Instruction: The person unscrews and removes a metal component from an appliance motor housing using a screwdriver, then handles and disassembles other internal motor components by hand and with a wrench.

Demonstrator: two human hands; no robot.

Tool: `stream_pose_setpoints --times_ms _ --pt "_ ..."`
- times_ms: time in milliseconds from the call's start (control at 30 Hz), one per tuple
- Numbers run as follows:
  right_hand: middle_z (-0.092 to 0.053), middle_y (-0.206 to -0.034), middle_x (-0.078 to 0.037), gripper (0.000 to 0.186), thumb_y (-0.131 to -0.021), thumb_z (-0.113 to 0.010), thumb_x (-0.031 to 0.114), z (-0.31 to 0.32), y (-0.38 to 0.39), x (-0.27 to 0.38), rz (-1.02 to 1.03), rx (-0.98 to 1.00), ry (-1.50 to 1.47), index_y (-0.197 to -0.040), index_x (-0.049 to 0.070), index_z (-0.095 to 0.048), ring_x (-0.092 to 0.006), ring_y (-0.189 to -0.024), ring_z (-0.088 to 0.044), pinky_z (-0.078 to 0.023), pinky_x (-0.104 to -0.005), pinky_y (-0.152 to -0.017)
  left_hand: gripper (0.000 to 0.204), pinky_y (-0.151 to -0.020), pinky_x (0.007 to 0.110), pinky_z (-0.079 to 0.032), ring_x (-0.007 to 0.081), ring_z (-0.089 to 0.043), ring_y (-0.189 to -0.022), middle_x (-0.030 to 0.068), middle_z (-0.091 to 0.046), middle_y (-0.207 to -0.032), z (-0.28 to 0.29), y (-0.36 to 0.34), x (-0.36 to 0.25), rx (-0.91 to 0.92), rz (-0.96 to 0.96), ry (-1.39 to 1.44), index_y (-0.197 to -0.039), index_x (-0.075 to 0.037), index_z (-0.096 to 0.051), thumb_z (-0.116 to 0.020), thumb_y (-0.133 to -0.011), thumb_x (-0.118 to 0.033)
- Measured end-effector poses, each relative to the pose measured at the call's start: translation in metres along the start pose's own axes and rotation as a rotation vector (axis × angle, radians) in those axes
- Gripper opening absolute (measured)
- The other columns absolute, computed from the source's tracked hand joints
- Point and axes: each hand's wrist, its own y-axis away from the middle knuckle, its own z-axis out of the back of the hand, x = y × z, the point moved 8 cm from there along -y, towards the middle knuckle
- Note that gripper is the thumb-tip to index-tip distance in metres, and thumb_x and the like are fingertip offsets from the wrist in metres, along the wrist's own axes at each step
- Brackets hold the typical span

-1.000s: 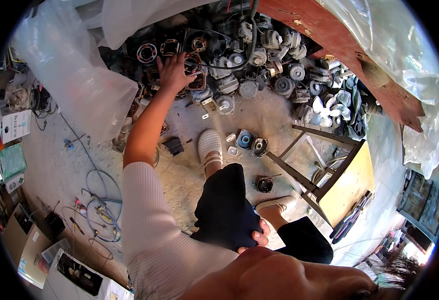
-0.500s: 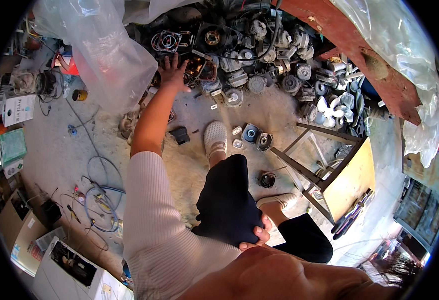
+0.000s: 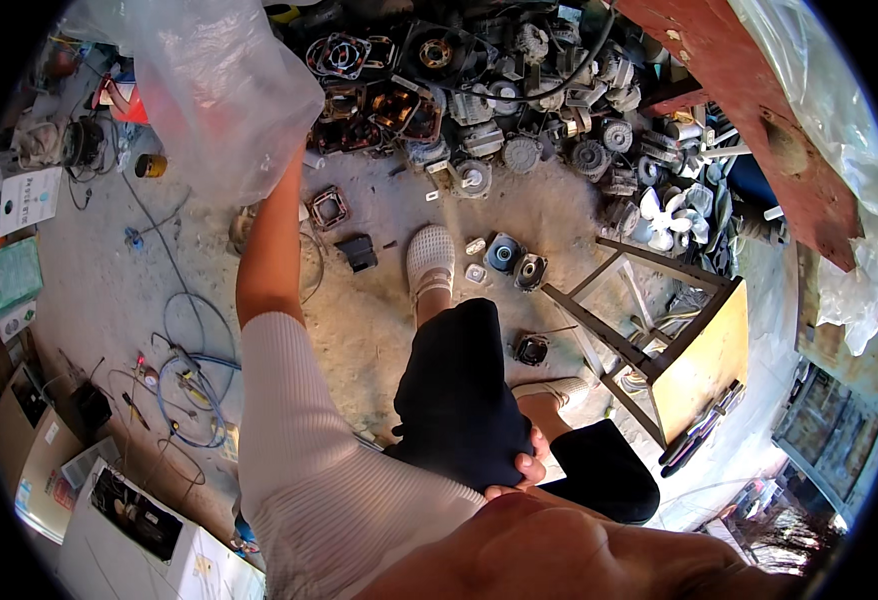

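My left forearm (image 3: 271, 240) reaches away from me, and the hand at its end is hidden behind a hanging translucent plastic sheet (image 3: 224, 120). Just right of the sheet lie stripped motor cores with copper windings (image 3: 396, 108). A square motor core (image 3: 329, 207) rests apart on the dusty floor, with a black plastic part (image 3: 357, 252) nearer to me. My right hand (image 3: 531, 466) lies against my dark trouser leg (image 3: 459, 410), its fingers curled in; whether anything is inside them is hidden. Two opened motor housings (image 3: 504, 254) sit beyond my foot.
A heap of old motors (image 3: 519, 100) spreads along the far side, with a white fan blade (image 3: 664, 218) at its right. A stool (image 3: 699, 350) lies tipped over on the right. Hoses and cables (image 3: 199, 395) coil on the left, near a white appliance casing (image 3: 149, 540).
My left hand has left the motor cores and moved left, behind the plastic sheet. The square core on the floor, earlier mostly behind my arm, is now visible. My right hand stays put.
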Motion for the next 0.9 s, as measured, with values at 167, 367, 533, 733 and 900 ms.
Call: stream_pose_setpoints --times_ms 167,367,533,733,900 --pt "-0.054 -0.125 -0.007 0.018 -0.084 -0.063 0.042 0.001 0.011 -0.011 0.127 -0.036 -0.055 -0.098 0.032 -0.066 -0.0432 -0.122 -0.046 -0.038 -0.0609 -0.097 0.091 -0.107 0.047 -0.039 0.0425 -0.046 -0.13 0.0276 -0.049 -0.139 -0.022 -0.009 -0.118 0.088 -0.332 0.057 -0.147 -0.01 -0.042 -0.081 -0.075 -0.05" --pt "-0.055 -0.119 -0.007 0.023 -0.083 -0.059 0.05 -0.01 0.004 -0.006 0.051 -0.14 0.022 -0.097 0.033 -0.065 -0.0424 -0.119 -0.048 -0.038 -0.0603 -0.095 0.108 -0.103 0.055 -0.039 0.0456 -0.038 -0.131 0.0225 -0.032 -0.145 -0.149 0.08 -0.102 0.482 -0.177 -0.388 -0.157 -0.038 -0.014 -0.083 -0.074 -0.033" --pt "-0.055 -0.119 -0.007 0.024 -0.083 -0.058 0.051 -0.001 0.022 -0.014 0.188 -0.129 -0.006 -0.097 0.033 -0.065 -0.0422 -0.118 -0.048 -0.038 -0.06 -0.095 0.111 -0.101 0.06 -0.036 0.0472 -0.045 -0.121 0.0238 -0.039 -0.139 -0.158 0.071 -0.099 0.517 -0.034 -0.496 -0.157 -0.042 -0.005 -0.079 -0.076 -0.027" --pt "-0.056 -0.118 -0.007 0.025 -0.083 -0.057 0.052 0.006 0.03 -0.015 0.23 -0.123 -0.024 -0.097 0.034 -0.065 -0.042 -0.117 -0.048 -0.038 -0.0596 -0.094 0.1 -0.097 0.056 -0.042 0.0432 -0.051 -0.121 0.0177 -0.05 -0.132 -0.16 0.069 -0.095 0.493 -0.028 -0.502 -0.15 -0.039 -0.027 -0.085 -0.068 -0.031" --pt "-0.056 -0.117 -0.007 0.026 -0.083 -0.056 0.054 0.007 0.032 -0.015 0.248 -0.118 -0.021 -0.097 0.034 -0.065 -0.0418 -0.116 -0.048 -0.038 -0.0593 -0.094 0.085 -0.1 0.051 -0.043 0.0407 -0.05 -0.12 0.0155 -0.05 -0.132 -0.125 0.089 -0.094 0.316 -0.129 -0.228 -0.139 -0.031 -0.043 -0.086 -0.065 -0.022"
